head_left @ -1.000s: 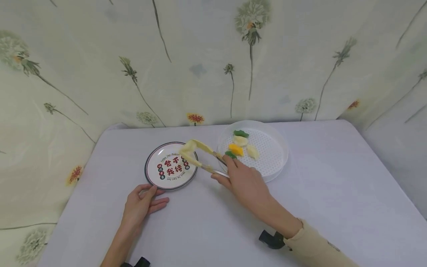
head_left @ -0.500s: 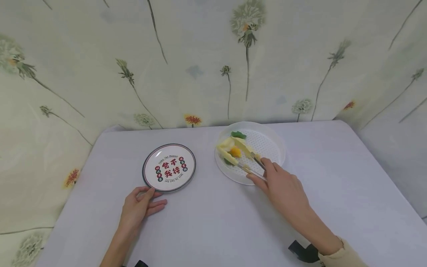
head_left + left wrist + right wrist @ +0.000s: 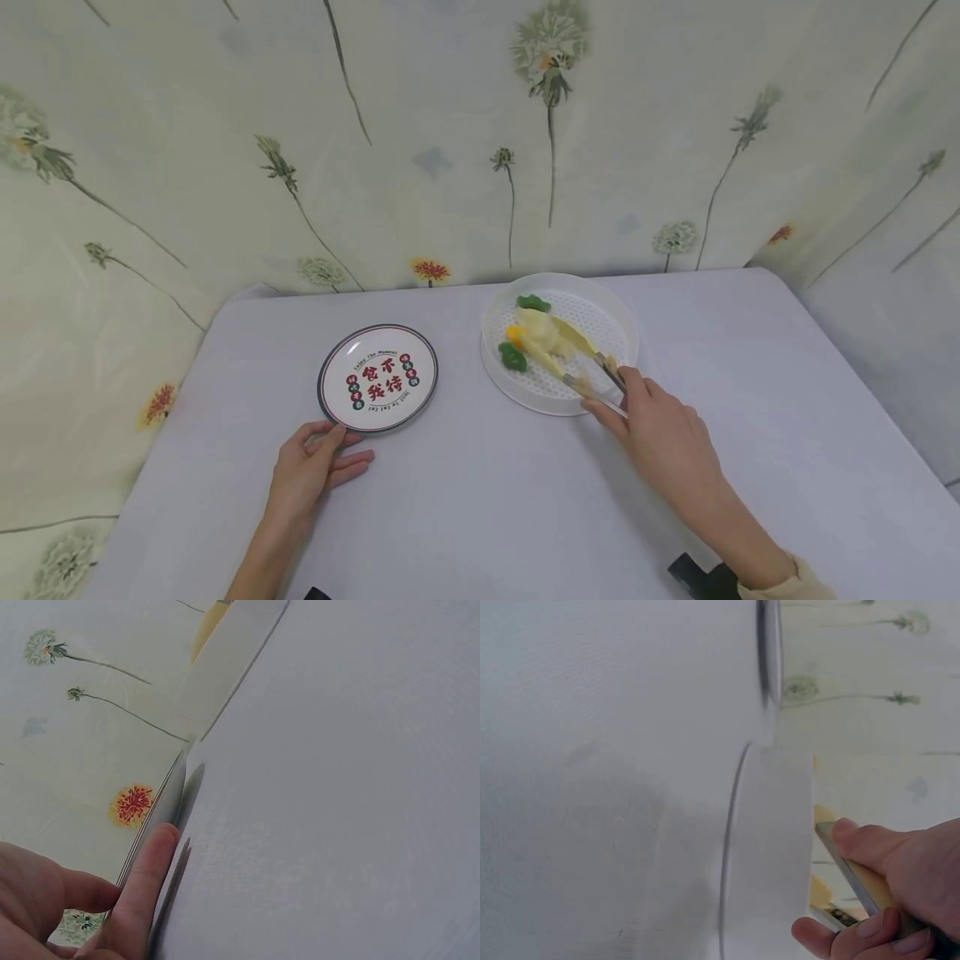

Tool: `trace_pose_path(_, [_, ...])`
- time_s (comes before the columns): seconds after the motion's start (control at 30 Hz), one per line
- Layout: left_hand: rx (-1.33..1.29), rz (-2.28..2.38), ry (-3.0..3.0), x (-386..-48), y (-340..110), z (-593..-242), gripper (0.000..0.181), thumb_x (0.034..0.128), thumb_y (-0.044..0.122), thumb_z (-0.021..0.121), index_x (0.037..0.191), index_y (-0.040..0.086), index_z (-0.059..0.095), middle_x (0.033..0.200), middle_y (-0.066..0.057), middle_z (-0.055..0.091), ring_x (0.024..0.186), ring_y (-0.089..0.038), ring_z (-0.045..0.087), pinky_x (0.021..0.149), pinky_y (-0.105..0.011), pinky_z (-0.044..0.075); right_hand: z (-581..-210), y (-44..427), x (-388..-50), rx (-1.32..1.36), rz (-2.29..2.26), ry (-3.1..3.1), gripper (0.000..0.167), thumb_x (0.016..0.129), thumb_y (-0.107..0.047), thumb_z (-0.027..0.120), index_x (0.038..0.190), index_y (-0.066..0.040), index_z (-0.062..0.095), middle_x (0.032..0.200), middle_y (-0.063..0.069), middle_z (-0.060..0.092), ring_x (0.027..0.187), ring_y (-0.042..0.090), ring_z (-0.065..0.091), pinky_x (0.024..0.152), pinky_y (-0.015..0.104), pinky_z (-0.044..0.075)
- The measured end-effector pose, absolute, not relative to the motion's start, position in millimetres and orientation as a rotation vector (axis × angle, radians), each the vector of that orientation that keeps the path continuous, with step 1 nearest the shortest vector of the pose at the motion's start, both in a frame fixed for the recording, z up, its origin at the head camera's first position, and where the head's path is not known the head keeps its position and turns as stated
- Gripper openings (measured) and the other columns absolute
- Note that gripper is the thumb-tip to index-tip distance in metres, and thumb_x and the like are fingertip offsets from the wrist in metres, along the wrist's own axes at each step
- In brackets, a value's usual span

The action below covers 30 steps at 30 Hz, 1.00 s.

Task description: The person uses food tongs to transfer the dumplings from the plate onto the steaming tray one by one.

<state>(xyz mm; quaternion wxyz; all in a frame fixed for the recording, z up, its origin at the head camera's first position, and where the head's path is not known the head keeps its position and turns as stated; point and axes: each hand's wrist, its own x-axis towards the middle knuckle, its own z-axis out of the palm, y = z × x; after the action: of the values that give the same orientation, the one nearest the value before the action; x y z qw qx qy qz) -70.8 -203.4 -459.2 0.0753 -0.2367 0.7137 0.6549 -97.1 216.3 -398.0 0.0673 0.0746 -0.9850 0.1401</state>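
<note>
My left hand (image 3: 303, 471) pinches the near edge of a round white plate (image 3: 378, 379) with a dark rim and red lettering. In the left wrist view, the thumb lies on the upper side of the plate (image 3: 166, 801) and a finger beneath it. My right hand (image 3: 671, 433) grips metal food tongs (image 3: 551, 364) with pale yellow ends. These ends reach into a round white perforated steamer tray (image 3: 607, 329), around a cream dumpling-like piece (image 3: 536, 327); whether they touch it I cannot tell. Green pieces (image 3: 513, 357) and a yellow-orange piece (image 3: 513, 335) lie beside it.
The table (image 3: 465, 500) has a pale lilac cover, and its far edge runs just behind the tray. A floral curtain (image 3: 420, 125) hangs behind. Dark wrist camera mounts (image 3: 705, 577) sit at both wrists.
The tongs have moved right from over the plate into the tray, with their ends now around a cream piece. The left hand has stayed at the plate's edge.
</note>
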Motion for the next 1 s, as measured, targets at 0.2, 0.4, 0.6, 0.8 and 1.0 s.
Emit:
trace_pose_path(0.2, [-0.698, 1.961, 2.153, -71, -205, -462, 0.046, 0.1138, 0.026, 0.055, 0.149, -0.002, 0.044, 0.125, -0.020, 0.077, 0.090, -0.020, 0.084, 0.083, -0.032, 0.072, -400, 214, -95, 0.253, 0.392, -2.878, 0.075, 0.096, -0.047, 0.080, 0.138, 0.010, 0.056, 0.085, 0.014, 0.068, 0.057, 0.018, 0.055, 0.043, 0.027, 0.043])
trace_pose_path(0.4, [-0.706, 1.965, 2.152, -70, -205, -461, 0.044, 0.1139, 0.025, 0.055, 0.148, -0.001, 0.044, 0.124, -0.019, 0.078, 0.090, -0.019, 0.084, 0.084, -0.032, 0.072, -395, 201, -93, 0.245, 0.426, -2.940, 0.081, 0.098, -0.053, 0.076, 0.144, 0.009, 0.051, 0.100, 0.019, 0.071, 0.061, 0.020, 0.058, 0.046, 0.029, 0.047])
trace_pose_path(0.6, [-0.701, 1.945, 2.177, -70, -204, -462, 0.044, 0.1137, 0.026, 0.055, 0.147, -0.002, 0.046, 0.122, -0.019, 0.079, 0.089, -0.019, 0.084, 0.082, -0.031, 0.072, -395, 189, -90, 0.270, 0.495, -2.974, 0.083, 0.099, -0.055, 0.074, 0.145, 0.009, 0.049, 0.107, 0.022, 0.071, 0.071, 0.027, 0.068, 0.056, 0.043, 0.061])
trace_pose_path(0.8, [-0.701, 1.944, 2.183, -70, -203, -463, 0.043, 0.1137, 0.026, 0.055, 0.146, -0.002, 0.046, 0.124, -0.020, 0.078, 0.089, -0.019, 0.084, 0.082, -0.031, 0.072, -398, 180, -88, 0.312, 0.574, -2.920, 0.084, 0.098, -0.055, 0.075, 0.145, 0.008, 0.048, 0.112, 0.022, 0.070, 0.083, 0.033, 0.074, 0.065, 0.051, 0.065])
trace_pose_path(1.0, [-0.689, 1.943, 2.190, -70, -204, -464, 0.043, 0.1139, 0.026, 0.055, 0.145, -0.001, 0.047, 0.126, -0.021, 0.077, 0.090, -0.020, 0.085, 0.082, -0.031, 0.072, -399, 171, -87, 0.348, 0.632, -2.903, 0.086, 0.099, -0.057, 0.073, 0.149, 0.006, 0.045, 0.123, 0.023, 0.070, 0.092, 0.036, 0.076, 0.071, 0.053, 0.067])
